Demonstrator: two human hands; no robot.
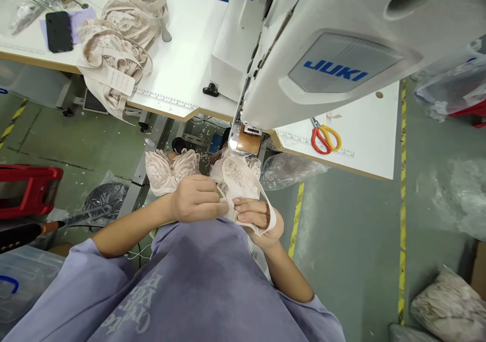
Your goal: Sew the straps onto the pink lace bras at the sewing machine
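Note:
A beige lace bra (pixel 172 167) hangs over my lap, in front of the sewing machine. My left hand (pixel 199 199) is closed at the bra's band near its middle, fingertips pinched together on the fabric. Around the right part of the bra my right hand (pixel 261 218) is closed, thumb and fingers gripping the band. A pale strap (pixel 270 210) loops over the back of that hand. Just above the hands is the rounded arm end of the white sewing machine (pixel 235 139). The exact spot pinched by the left fingers is hidden.
Red-and-yellow-handled scissors (pixel 325 139) lie on the white table (pixel 372 144) at right. More beige bras (pixel 121 43) are heaped at left, partly over the edge, beside a black phone (pixel 59 32). A red stool (pixel 30 190) stands at far left; bagged fabric (pixel 448 301) lies lower right.

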